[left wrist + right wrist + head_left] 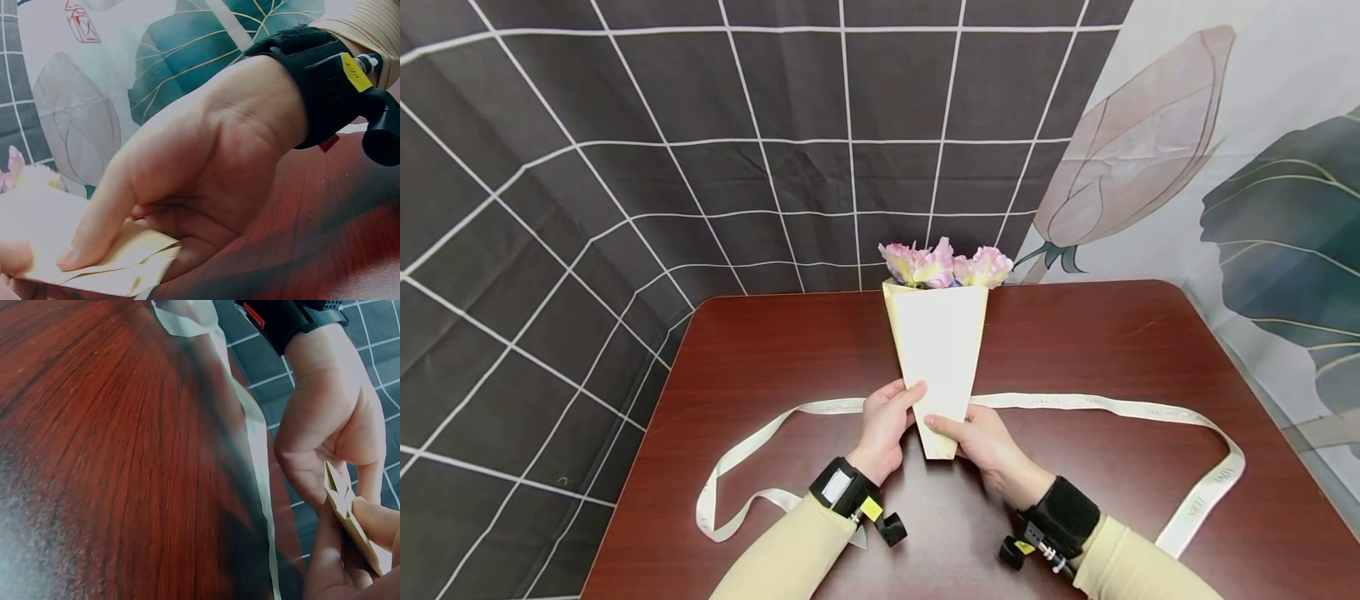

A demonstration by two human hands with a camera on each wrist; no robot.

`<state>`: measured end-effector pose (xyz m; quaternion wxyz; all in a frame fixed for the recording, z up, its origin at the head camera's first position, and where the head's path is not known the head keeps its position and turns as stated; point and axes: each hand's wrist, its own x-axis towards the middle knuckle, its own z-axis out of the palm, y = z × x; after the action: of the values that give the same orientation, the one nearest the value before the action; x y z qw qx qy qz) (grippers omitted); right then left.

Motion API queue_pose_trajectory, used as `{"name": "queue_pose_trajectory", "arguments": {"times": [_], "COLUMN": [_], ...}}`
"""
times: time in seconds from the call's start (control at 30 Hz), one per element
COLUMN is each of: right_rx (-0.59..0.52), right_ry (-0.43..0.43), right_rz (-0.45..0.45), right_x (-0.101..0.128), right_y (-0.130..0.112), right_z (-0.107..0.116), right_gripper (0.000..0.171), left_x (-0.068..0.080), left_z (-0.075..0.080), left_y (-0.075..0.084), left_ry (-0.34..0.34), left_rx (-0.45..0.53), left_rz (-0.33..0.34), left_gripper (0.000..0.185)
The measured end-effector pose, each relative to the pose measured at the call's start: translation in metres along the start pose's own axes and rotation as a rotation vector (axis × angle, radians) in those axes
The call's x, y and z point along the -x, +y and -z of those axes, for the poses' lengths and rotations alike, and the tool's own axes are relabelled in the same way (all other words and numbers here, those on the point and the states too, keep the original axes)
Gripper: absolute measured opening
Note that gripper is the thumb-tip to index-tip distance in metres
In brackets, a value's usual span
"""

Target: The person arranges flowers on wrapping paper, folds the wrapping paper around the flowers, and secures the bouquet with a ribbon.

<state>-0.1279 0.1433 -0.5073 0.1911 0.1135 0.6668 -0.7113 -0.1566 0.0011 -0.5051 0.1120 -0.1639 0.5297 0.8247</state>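
Observation:
A cream paper cone (940, 358) wraps a bunch of pink flowers (943, 267) and points its narrow tip toward me over the dark red table (775, 350). My left hand (891, 421) pinches the cone's lower left edge, thumb on the front. My right hand (977, 437) holds the lower right edge near the tip, its thumb pressed flat on the paper (94, 250). The right wrist view shows the folded cone tip (350, 512) between both hands, with the left hand (331, 425) curled beside it. A long pale ribbon (1075, 406) lies across the table behind the cone.
The ribbon loops back toward me at the far left (715, 500) and far right (1210, 492) of the table. A dark grid-pattern curtain (625, 167) hangs behind and to the left. A wall with printed leaves and a bud (1225, 167) stands to the right.

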Motion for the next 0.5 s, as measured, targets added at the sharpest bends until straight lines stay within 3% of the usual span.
{"name": "queue_pose_trajectory", "arguments": {"times": [0.5], "right_rx": [-0.068], "right_ry": [-0.049], "right_rz": [-0.020], "right_x": [0.005], "right_y": [0.001], "right_z": [-0.001], "right_gripper": [0.034], "left_x": [-0.014], "left_z": [0.006], "left_y": [0.013], "left_ry": [-0.044], "left_rx": [-0.022], "left_rz": [0.036], "left_gripper": [0.036]}}
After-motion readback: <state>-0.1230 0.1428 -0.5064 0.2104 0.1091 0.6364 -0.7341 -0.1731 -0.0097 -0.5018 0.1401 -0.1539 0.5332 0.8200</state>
